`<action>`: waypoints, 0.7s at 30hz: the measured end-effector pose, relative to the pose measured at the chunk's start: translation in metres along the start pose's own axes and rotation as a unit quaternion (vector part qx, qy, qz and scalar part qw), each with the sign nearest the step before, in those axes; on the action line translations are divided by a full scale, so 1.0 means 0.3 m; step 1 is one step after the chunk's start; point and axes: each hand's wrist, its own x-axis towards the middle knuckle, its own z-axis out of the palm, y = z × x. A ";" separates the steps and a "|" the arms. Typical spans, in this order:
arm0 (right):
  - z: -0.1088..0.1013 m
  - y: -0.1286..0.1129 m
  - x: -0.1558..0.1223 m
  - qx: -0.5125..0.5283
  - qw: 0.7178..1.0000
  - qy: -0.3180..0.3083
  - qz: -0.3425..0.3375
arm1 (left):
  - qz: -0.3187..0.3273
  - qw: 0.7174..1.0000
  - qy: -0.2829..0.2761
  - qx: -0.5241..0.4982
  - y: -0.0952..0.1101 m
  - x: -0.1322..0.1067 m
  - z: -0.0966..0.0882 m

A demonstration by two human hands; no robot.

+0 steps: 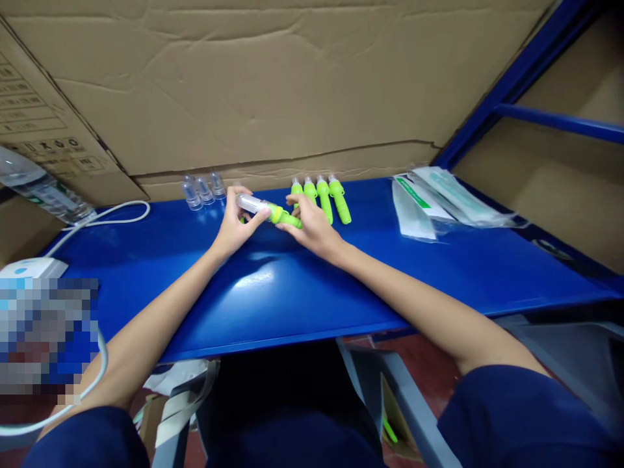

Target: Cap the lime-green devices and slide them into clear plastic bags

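Note:
Between my hands is a small lime-green stick with a clear plastic cover point(252, 204), tilted down to the right above the table. My left hand point(235, 222) grips the clear end with thumb and fingers. The green end point(288, 219) is pinched in my right hand point(314, 227). Several like lime-green sticks with short clear tips point(341, 203) lie in a row just behind and right of my right hand, which partly hides the nearest ones. To the left of my left hand stand three clear dome-topped caps point(203, 190).
The blue table point(292, 299) runs up to a cardboard wall point(273, 91). Packaged goods in clear wrappers point(439, 198) lie at the right. A water bottle point(43, 192), a white cable point(121, 207) and a white device point(36, 268) are at the left. A blue metal frame point(560, 120) borders the right side.

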 end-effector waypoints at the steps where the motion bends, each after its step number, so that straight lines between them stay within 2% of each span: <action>1: -0.010 0.007 0.005 -0.012 1.000 0.004 -0.003 | -0.003 1.000 -0.008 0.002 0.009 0.000 -0.002; 4: -0.052 0.013 0.018 -0.062 0.998 0.001 -0.030 | 0.011 0.999 -0.033 0.000 0.022 0.007 -0.011; 9: -0.101 -0.004 0.027 -0.171 0.984 -0.031 -0.050 | 0.073 0.996 -0.055 -0.015 0.012 0.013 -0.029; 12: -0.101 -0.015 0.023 -0.194 0.977 -0.067 -0.062 | 0.129 0.985 -0.094 0.072 0.018 0.001 -0.033; 15: -0.094 -0.026 0.012 -0.196 0.976 -0.080 -0.060 | 0.184 0.956 -0.131 0.185 0.030 -0.013 -0.034; 21: -0.085 -0.028 -0.003 -0.166 0.975 -0.142 -0.048 | 0.214 0.903 -0.143 0.345 0.045 -0.023 -0.037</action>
